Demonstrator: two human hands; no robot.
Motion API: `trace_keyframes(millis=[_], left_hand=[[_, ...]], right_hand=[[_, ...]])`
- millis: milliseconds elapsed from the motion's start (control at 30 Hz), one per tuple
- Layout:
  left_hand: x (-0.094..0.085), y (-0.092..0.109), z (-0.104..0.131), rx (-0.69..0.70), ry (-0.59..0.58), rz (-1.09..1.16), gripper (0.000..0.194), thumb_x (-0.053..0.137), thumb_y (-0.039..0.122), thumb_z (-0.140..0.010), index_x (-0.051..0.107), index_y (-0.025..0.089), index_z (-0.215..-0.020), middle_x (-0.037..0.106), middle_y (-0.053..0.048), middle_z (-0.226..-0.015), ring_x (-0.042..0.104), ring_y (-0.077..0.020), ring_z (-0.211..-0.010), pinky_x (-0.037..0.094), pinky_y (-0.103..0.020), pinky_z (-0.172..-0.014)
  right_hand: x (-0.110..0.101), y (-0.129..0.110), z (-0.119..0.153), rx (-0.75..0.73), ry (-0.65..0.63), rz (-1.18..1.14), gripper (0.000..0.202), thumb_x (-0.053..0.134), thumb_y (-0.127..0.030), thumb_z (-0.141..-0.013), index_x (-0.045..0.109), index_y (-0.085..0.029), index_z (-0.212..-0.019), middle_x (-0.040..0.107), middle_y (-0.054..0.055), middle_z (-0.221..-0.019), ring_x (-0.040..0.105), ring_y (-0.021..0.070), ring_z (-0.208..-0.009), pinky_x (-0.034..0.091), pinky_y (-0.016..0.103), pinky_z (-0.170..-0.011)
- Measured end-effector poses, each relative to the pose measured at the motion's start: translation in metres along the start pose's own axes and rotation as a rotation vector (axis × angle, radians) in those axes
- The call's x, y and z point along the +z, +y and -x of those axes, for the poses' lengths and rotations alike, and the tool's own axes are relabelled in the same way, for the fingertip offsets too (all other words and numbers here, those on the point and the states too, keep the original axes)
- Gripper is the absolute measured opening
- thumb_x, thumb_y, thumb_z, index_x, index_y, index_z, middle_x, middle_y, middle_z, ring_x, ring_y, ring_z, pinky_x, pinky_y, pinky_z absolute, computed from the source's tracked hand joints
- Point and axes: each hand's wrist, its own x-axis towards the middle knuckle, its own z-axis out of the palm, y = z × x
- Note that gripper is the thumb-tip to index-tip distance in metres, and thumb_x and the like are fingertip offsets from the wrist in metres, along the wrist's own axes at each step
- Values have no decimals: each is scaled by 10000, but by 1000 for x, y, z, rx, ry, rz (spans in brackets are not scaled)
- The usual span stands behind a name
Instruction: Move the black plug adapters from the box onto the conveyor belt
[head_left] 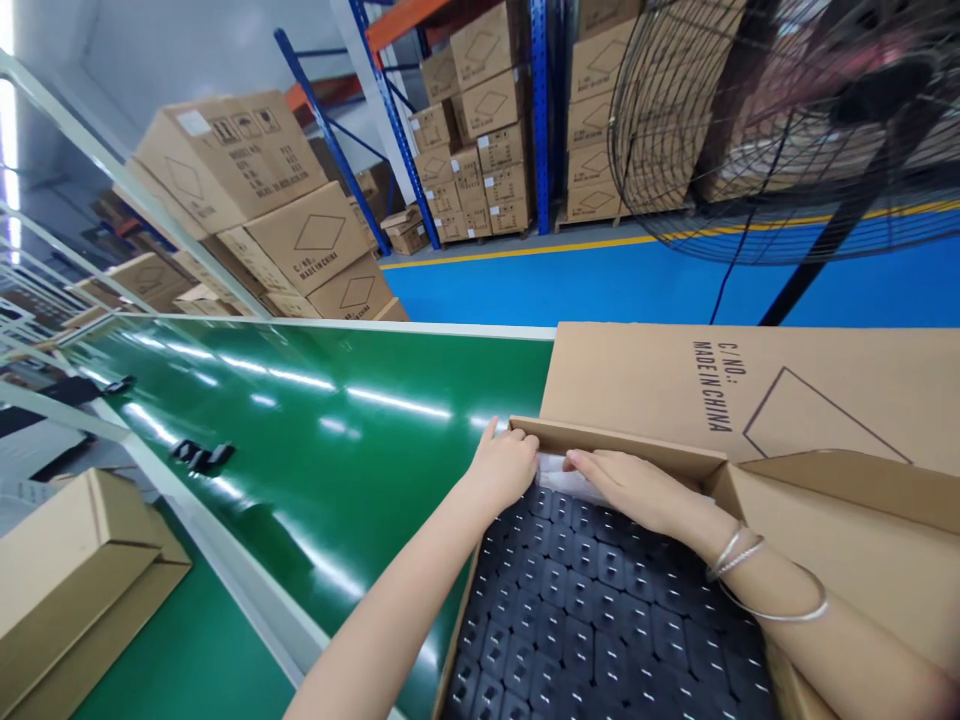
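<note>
Both hands are at the far end of an open carton (pixel 619 437). The left hand (pixel 506 468) is at its far left corner, fingers curled beside the rim; whether they grip the cardboard or the wrap cannot be told. The right hand (pixel 637 487) reaches in over the far end, its fingers extended and touching translucent wrap (pixel 568 480); whether they pinch it cannot be determined, as the fingertips are partly hidden. The wrap lies along the inside of the far wall, between the hands. Black pieces (pixel 570 600) sit in close rows across the carton, directly on the near side of the wrap. Silver bangles (pixel 739 550) are worn on the right wrist. Beyond the carton, and to its right, is a larger cardboard panel (pixel 630 378) printed "C/NO.: MADE IN CHINA". To the left runs a glossy green conveyor surface (pixel 375 385), bearing small dark items (pixel 201 456) well apart from the hands. A brown box (pixel 67 570) is at the lower left. Stacked cartons (pixel 300 235) stand across the conveyor, and a black wire fan (pixel 795 140) is at the upper right.
</note>
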Motion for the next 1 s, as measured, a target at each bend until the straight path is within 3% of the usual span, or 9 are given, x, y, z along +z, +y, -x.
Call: trace_keyframes(millis=[133, 267, 500, 633, 733, 800, 933, 1000], left_hand=[[-3, 1, 7, -32, 35, -5, 230, 394, 190, -903, 595, 152, -1008, 648, -123, -1059, 572, -236, -1046, 219, -488, -1085], [0, 2, 9, -17, 46, -12, 221, 404, 205, -903, 616, 143, -917, 663, -135, -990, 583, -255, -1022, 214, -498, -1083], [19, 4, -5, 50, 158, 43, 194, 460, 188, -858, 610, 175, -736, 671, -93, -798, 627, -238, -889, 223, -453, -1079], [14, 8, -3, 63, 135, 58, 192, 455, 185, -863, 622, 172, -770, 673, -92, -832, 619, -237, -915, 249, -441, -1075], [-4, 8, 20, 73, 145, 100, 235, 398, 179, -892, 632, 180, -916, 672, -83, -981, 589, -218, -1006, 240, -451, -1095], [-19, 9, 47, 53, 212, 155, 285, 352, 170, -906, 623, 200, -989, 670, -60, -1041, 587, -194, -1017, 245, -462, -1103], [-44, 31, 117, 86, 402, 322, 271, 387, 216, -897, 649, 230, -966, 708, -29, -927, 642, -167, -876, 343, -435, -1075], [-50, 49, 156, 128, 325, 323, 237, 466, 268, -857, 673, 305, -965, 719, 6, -851, 661, -175, -794, 409, -440, -1036]], right_hand=[[1, 8, -7, 40, 63, 65, 461, 223, -417, -952, 630, -218, -1040, 667, 84, -1034, 628, 247, -928, 474, 389, -822], [7, 11, -9, -6, 12, 106, 402, 302, -340, -922, 607, -276, -1176, 638, 63, -1153, 617, 257, -1001, 472, 396, -840], [11, 9, -7, -66, -136, 29, 443, 415, -224, -823, 578, -295, -1229, 668, 54, -1053, 635, 235, -943, 466, 351, -824], [10, 12, -7, -15, -113, -147, 408, 383, -209, -824, 571, -227, -1186, 677, 31, -805, 637, 191, -736, 474, 323, -736], [9, 16, -6, 36, -44, -205, 343, 311, -270, -879, 555, -187, -1105, 654, 25, -743, 607, 163, -631, 482, 313, -676], [3, 15, -5, 68, 37, -248, 353, 251, -319, -903, 533, -172, -1058, 641, 36, -751, 600, 160, -642, 487, 316, -674], [-26, -4, 4, 122, 403, -515, 333, 297, -411, -892, 533, -188, -962, 607, 40, -710, 579, 167, -646, 488, 315, -630], [-43, -19, 12, 124, 546, -630, 294, 381, -441, -865, 557, -210, -914, 590, 28, -688, 559, 164, -624, 482, 305, -585]])
